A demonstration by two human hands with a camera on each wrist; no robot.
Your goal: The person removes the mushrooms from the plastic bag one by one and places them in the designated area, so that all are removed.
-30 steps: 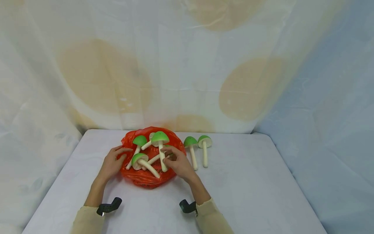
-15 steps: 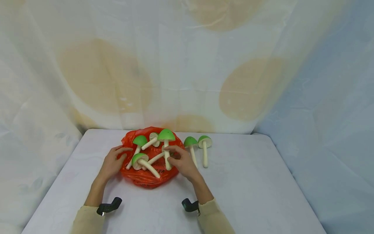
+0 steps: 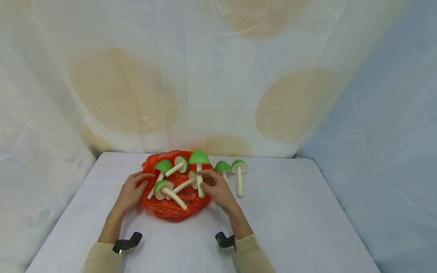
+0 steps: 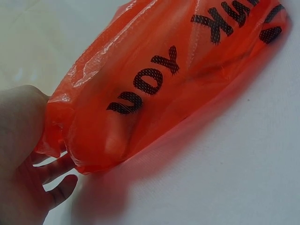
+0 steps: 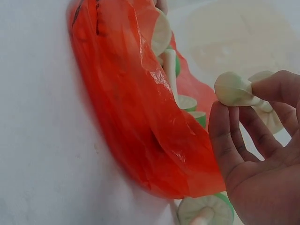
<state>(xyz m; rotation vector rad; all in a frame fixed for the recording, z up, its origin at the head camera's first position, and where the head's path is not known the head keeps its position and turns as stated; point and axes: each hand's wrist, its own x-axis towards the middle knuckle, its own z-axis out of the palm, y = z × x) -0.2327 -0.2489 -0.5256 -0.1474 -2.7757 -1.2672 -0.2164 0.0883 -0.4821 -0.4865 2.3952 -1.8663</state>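
A red plastic bag [image 3: 175, 212] lies spread open on the table, with several toy mushrooms [image 3: 164, 189] in it, green-capped and cream-stemmed. At the bag's left rim, my left hand [image 3: 131, 190] holds the edge; in the left wrist view the red film [image 4: 56, 129] passes between thumb side and fingers. My right hand [image 3: 220, 190] pinches a mushroom [image 3: 199, 157] by its stem, cap up, above the bag's right part. The right wrist view shows that stem's rounded end [image 5: 233, 89] between thumb and fingertips.
Two more mushrooms [image 3: 239, 178] lie on the white table [image 3: 290, 220] just right of the bag, one partly behind my right hand. A pale curtain with yellow spots [image 3: 218, 113] hangs behind the table.
My right hand has moved a little to the right with the pinched mushroom, uncovering more of the mushrooms in the bag. The left hand has stayed at the left rim.
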